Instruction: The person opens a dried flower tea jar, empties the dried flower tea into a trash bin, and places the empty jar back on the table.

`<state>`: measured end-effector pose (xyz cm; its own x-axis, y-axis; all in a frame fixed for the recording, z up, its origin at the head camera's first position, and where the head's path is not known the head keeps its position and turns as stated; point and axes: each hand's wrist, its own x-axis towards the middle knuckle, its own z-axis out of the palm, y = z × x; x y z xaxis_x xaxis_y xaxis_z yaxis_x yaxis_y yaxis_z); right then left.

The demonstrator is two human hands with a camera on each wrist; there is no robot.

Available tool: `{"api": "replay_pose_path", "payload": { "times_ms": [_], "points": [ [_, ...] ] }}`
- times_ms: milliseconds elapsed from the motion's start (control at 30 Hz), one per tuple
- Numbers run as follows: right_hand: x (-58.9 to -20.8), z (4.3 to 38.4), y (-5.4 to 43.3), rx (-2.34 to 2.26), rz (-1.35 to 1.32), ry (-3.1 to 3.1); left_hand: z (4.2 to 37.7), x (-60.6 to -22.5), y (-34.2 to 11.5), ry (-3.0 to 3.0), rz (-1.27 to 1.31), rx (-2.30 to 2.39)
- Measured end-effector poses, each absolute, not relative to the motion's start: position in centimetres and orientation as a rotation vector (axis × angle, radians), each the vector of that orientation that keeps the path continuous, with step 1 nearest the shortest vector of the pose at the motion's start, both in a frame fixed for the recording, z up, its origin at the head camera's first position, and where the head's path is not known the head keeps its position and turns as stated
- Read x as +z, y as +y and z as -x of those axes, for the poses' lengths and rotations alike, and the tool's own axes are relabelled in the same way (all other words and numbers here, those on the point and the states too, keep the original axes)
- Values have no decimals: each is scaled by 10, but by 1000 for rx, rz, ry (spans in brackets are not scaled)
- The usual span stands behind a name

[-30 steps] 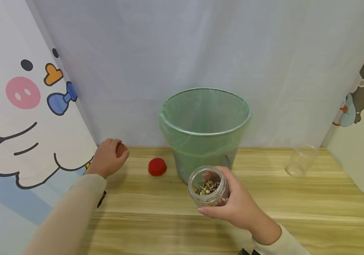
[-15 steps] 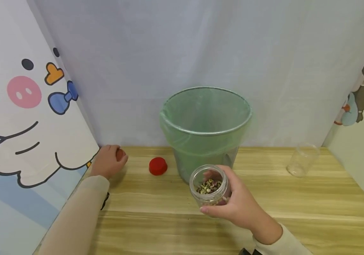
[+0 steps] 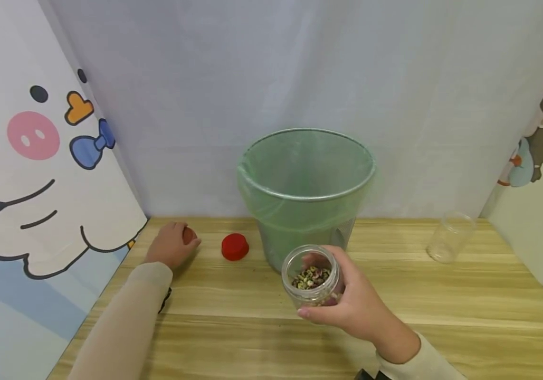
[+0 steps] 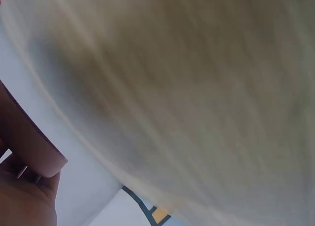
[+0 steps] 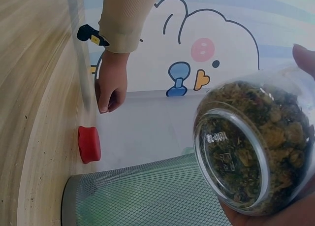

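In the head view my right hand (image 3: pixel 347 303) grips a clear jar (image 3: pixel 311 277) around its side. The jar has no lid on and leans away from upright. Dried flower-like bits (image 5: pixel 266 132) in yellow, green and purple fill part of it, seen through its base in the right wrist view. My left hand (image 3: pixel 170 245), at the back left of the table, holds a reddish-brown disc (image 3: pixel 188 235) by its edge. The left wrist view catches that disc (image 4: pixel 27 137) from the side, fingers behind it. Right of this hand lies a red lid (image 3: pixel 235 247).
A mesh bin (image 3: pixel 306 211) lined with a green bag stands behind the jar, against the pale curtain (image 3: pixel 195 105). A clear cup (image 3: pixel 450 237) is at the back right of the wooden table (image 3: pixel 233 338). Cartoon-printed panels (image 3: pixel 34 211) flank both sides.
My left hand has come down and a little to the right with the disc, nearer the red lid. The right hand and jar have hardly moved.
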<state>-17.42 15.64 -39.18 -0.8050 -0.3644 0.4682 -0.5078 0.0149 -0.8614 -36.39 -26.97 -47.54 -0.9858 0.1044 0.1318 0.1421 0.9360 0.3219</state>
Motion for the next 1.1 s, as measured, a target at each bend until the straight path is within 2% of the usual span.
{"api": "replay_pose_path", "payload": {
  "times_ms": [500,1100],
  "points": [
    [-390,174,157,1925,-907,-2154,372,-478,-254,-3089,220,-416],
    [-391,174,156,1939,-920,-2151,364,-478,-249,-3127,278,-388]
  ]
}}
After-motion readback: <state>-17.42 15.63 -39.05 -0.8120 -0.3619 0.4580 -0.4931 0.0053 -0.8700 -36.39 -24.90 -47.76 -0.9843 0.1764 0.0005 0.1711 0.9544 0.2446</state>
